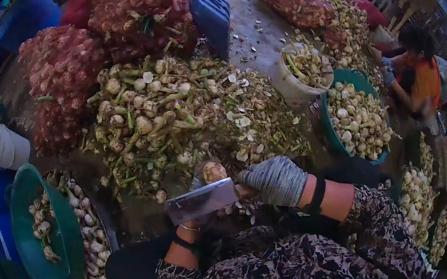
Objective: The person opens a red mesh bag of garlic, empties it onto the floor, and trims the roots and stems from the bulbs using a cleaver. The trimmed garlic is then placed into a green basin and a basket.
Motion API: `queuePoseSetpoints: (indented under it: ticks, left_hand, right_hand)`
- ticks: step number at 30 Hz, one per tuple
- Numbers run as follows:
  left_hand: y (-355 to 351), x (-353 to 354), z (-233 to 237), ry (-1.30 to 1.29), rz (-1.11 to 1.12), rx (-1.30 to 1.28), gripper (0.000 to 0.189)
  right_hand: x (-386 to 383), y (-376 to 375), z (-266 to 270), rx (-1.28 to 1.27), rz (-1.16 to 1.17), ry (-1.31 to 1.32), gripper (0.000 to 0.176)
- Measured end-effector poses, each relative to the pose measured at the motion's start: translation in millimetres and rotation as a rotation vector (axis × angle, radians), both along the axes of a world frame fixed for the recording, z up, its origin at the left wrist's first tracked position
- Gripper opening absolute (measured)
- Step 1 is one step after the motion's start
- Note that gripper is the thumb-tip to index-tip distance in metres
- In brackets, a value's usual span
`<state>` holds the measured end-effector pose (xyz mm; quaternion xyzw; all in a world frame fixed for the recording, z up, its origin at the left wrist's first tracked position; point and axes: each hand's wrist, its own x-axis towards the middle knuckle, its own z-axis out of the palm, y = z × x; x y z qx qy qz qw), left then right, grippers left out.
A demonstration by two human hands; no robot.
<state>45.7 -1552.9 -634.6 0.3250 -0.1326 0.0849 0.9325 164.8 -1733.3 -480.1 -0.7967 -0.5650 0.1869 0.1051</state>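
A cleaver (201,201) gripped in the gloved right hand (278,180), garlic bulb (214,171) pinched by the left hand (197,179) — half hidden behind it, garlic pile (158,120) heaped beyond.

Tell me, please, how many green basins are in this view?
2. One green basin leans tilted at the left, with garlic bulbs inside; the other sits at the right, heaped with bulbs, beside a person. More may be hidden behind the piles.
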Motion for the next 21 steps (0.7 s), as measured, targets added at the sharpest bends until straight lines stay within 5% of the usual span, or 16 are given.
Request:
queuePoseSetpoints:
  ticks: [1, 3, 9, 13, 15, 17, 18, 21]
  left_hand:
    - [0, -1, -7, 0.005, -0.003, -0.001, 0.037]
    - [1, -4, -21, 0.090, -0.183, -0.395, 0.041]
    - [-3, -11, -22, 0.380, 0.194, 0.572, 0.032]
    - [-7, -15, 11, 0.384, 0.224, 1.076, 0.029]
    - [-17, -32, 57, 0.434, 0.573, 0.983, 0.024]
    - [23, -35, 120, 0.202, 0.582, 0.483, 0.023]
    - [44, -48, 135, 0.214, 0.585, 0.472, 0.023]
    - [107, -81, 161, -0.122, 0.765, -0.309, 0.068]
  right_hand:
    - [0, 2, -2, -0.001, -0.003, 0.005, 0.022]
    - [2, 7, -3, -0.125, 0.027, 0.010, 0.021]
    - [24, 6, -53, -0.119, -0.079, 0.124, 0.021]
    - [49, -3, -97, -0.097, -0.242, 0.059, 0.027]
    - [92, -28, -112, -0.294, -0.456, 0.026, 0.034]
    - [95, -32, -105, -0.296, -0.597, 0.112, 0.031]
    - [91, -29, -94, -0.108, -0.624, 0.135, 0.032]
    - [71, -12, -53, 0.151, -0.604, 0.124, 0.033]
